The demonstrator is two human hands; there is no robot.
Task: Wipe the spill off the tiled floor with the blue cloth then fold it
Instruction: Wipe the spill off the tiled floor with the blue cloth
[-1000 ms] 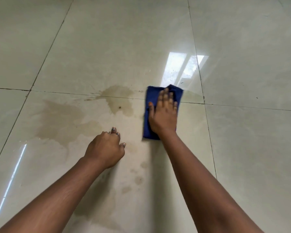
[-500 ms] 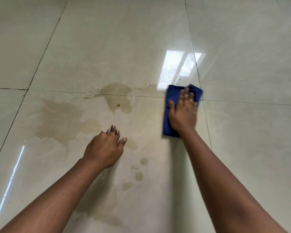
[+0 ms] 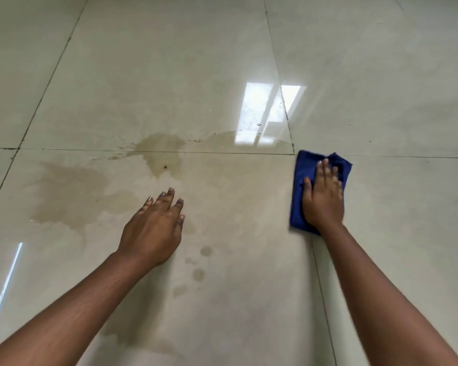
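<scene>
A folded blue cloth (image 3: 299, 180) lies flat on the glossy cream floor tiles (image 3: 169, 75), just right of a grout line. My right hand (image 3: 323, 199) presses palm-down on the cloth, covering most of it. A brownish spill (image 3: 72, 196) spreads over the tile to the left, with a second patch (image 3: 161, 154) at the grout line and small drops (image 3: 201, 262) nearer me. My left hand (image 3: 155, 228) rests on the floor with its fingers spread, holding nothing, between the big stain and the drops.
Dark grout lines (image 3: 283, 101) cross the floor. A bright window reflection (image 3: 262, 112) shines on the tile beyond the cloth. A thin wet smear (image 3: 236, 138) trails from the spill toward the reflection.
My right hand has slid the cloth to the right, across the grout line onto the neighbouring tile. My left hand has opened from curled to fingers spread flat.
</scene>
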